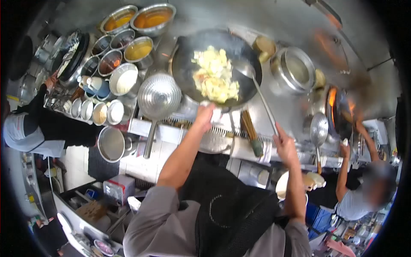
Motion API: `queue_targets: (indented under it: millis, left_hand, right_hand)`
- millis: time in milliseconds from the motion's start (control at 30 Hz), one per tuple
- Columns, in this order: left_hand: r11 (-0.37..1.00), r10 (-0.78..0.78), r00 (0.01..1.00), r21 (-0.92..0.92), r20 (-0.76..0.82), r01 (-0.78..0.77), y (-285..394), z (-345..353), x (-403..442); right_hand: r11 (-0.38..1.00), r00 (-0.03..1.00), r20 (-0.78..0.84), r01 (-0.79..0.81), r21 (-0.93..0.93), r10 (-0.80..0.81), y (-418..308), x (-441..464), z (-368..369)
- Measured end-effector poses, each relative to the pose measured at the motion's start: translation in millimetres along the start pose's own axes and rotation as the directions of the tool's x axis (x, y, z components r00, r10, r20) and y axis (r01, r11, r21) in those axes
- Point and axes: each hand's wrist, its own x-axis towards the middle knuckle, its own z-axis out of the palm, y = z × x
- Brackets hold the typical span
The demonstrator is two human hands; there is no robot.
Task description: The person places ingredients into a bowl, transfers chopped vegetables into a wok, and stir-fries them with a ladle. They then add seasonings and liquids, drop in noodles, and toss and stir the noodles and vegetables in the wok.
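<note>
A dark wok (246, 92) stands on the range in front of me, with pale yellow chopped food (214, 75) that looks like cabbage or egg in it. My left hand (204, 116) is closed at the wok's near rim, a white cloth (215, 115) under its fingers. My right hand (284, 147) grips the long handle of a metal ladle (266, 103). The ladle's head rests inside the wok, at the right of the food. Just left of the wok lies a perforated strainer (159, 96). A bamboo brush (251, 133) leans between my hands.
Steel bowls of orange liquid (153, 19) and several seasoning pots (124, 79) stand at the left. Right of the wok is a large steel pot (295, 68). Flames (332, 97) rise at the far right burner, near a co-worker (357, 192). Another person (38, 128) works at the left.
</note>
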Motion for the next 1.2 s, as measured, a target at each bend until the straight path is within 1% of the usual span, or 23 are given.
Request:
queue_targets:
  millis: [33,100,167,233,267,367,433,467,533,567,633,700,767,800,833,900,933,967,1033,1067,1133,1167,1200]
  left_hand:
    - [0.996,-0.094,0.995,0.000,-0.030,0.094,-16,-14,15]
    - [1.000,0.016,1.000,0.014,-0.002,-0.016,-14,-7,-24]
    - [0.999,-0.044,0.997,0.016,-0.055,0.045,1,7,-85]
    - [0.997,-0.063,0.998,0.042,-0.027,0.064,5,12,-113]
    - [0.996,-0.079,0.996,0.047,-0.051,0.082,11,21,-117]
    - [0.998,-0.062,0.998,0.009,-0.024,0.062,16,32,-87]
    - [1.000,-0.007,1.000,0.007,-0.016,0.007,-4,19,-72]
    - [0.998,0.009,1.000,0.062,0.021,-0.011,-20,0,-74]
    - [0.991,0.026,0.998,0.130,0.061,-0.034,-53,-42,-98]
    - [0.988,-0.049,0.998,0.145,0.036,0.043,-67,-68,-102]
    - [0.980,-0.095,0.990,0.184,0.105,0.075,-28,-47,-145]
    - [0.985,-0.100,0.995,0.140,0.000,0.099,-17,-28,-132]
    - [0.998,-0.054,0.994,0.038,0.100,0.050,-3,-16,-96]
    - [0.998,-0.060,0.984,-0.018,0.168,0.064,-2,-18,-83]
    - [0.998,-0.050,0.983,-0.023,0.178,0.055,2,-19,-97]
    - [0.997,-0.065,0.998,0.030,-0.003,0.065,18,-12,-134]
    - [0.997,-0.074,0.997,0.036,0.023,0.073,31,-3,-146]
    - [0.995,-0.094,0.995,0.033,0.016,0.093,30,-5,-141]
    - [0.994,-0.062,0.994,0.090,0.092,0.054,31,-3,-108]
    - [0.998,-0.063,0.995,0.020,0.079,0.061,29,3,-89]
    - [0.998,0.002,0.992,0.057,0.125,-0.009,-4,-22,-73]
    - [0.994,0.040,0.984,0.097,0.172,-0.057,-34,-50,-72]
    - [0.988,0.009,0.991,0.153,0.134,-0.030,-52,-65,-83]
  right_hand:
    - [0.988,0.976,0.158,-0.154,-0.001,0.152,-14,-29,-22]
    - [0.993,0.974,0.228,-0.039,0.109,0.014,-24,-43,-72]
    - [0.943,0.808,0.541,-0.324,0.073,0.235,-55,-55,-137]
    - [0.976,0.736,0.657,-0.218,-0.004,0.167,-59,-57,-159]
    - [1.000,0.785,0.619,-0.028,0.005,0.019,-62,-56,-154]
    - [0.993,0.871,0.488,0.092,-0.071,-0.045,-57,-34,-99]
    - [0.973,0.943,0.267,0.223,-0.058,-0.200,-25,-23,-26]
    - [0.975,0.947,0.258,0.215,-0.062,-0.193,-25,-24,-6]
    - [0.997,0.983,0.185,0.030,-0.074,-0.016,-39,-39,23]
    - [0.997,0.982,0.190,0.026,-0.074,-0.011,-36,-50,23]
    - [0.983,0.973,0.174,0.128,0.129,-0.149,-30,-64,9]
    - [0.997,0.947,0.317,0.039,0.068,-0.059,-47,-70,-15]
    - [0.931,0.842,0.484,-0.340,0.134,0.238,-88,-66,-44]
    - [0.908,0.779,0.530,-0.417,0.035,0.337,-94,-64,-56]
    - [0.912,0.786,0.520,-0.410,0.034,0.334,-93,-70,-69]
    - [0.998,0.883,0.468,0.022,0.059,-0.047,-86,-79,-99]
    - [0.975,0.802,0.581,-0.215,0.063,0.140,-96,-79,-113]
    - [0.971,0.791,0.592,-0.231,0.055,0.154,-106,-77,-114]
    - [0.954,0.766,0.569,-0.228,-0.194,0.299,-127,-61,-109]
    - [0.995,0.916,0.400,0.075,-0.069,-0.042,-92,-61,-77]
    - [0.966,0.961,0.256,0.158,-0.203,-0.103,-60,-49,-22]
    - [0.962,0.978,0.150,0.174,-0.209,-0.145,-50,-52,-3]
    - [0.973,0.981,0.121,0.172,-0.153,-0.155,-41,-60,6]
